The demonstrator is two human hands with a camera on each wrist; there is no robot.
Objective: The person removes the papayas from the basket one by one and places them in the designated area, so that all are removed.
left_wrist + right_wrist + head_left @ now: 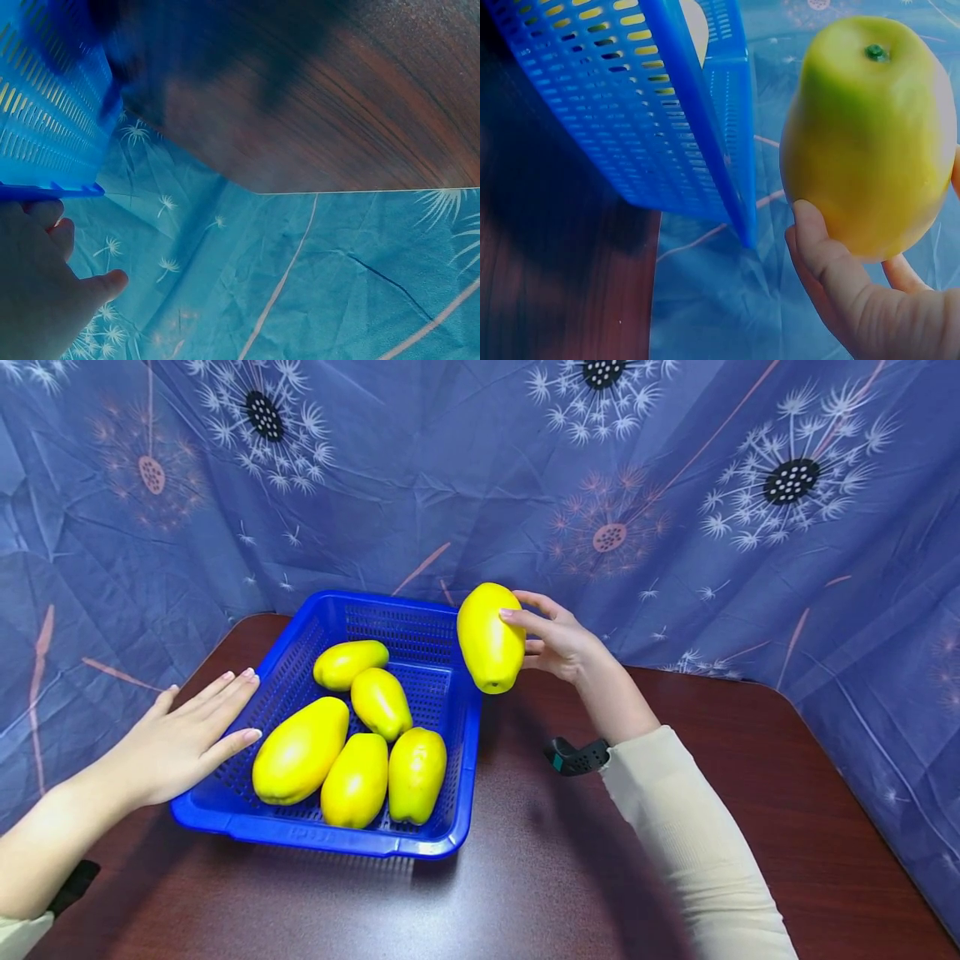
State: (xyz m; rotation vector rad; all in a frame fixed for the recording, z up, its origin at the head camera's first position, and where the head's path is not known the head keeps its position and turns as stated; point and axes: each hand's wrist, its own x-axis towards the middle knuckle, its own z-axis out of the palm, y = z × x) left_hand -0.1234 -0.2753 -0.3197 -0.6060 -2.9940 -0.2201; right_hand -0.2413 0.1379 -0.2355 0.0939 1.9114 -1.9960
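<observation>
Over by two o'clock of a rectangular blue plastic basket (315,838), the right hand (558,639) grips a glossy yellow oval fruit (491,639) from the side, fingers and thumb presumably spread to suit its girth. At nine o'clock the left hand (195,727) lies straight-fingered along the basket's edge, grasping nothing, apparently to steady it. Five plump yellow fruits (301,750) lie inside, probably kept from rolling away by the basket's sides.
</observation>
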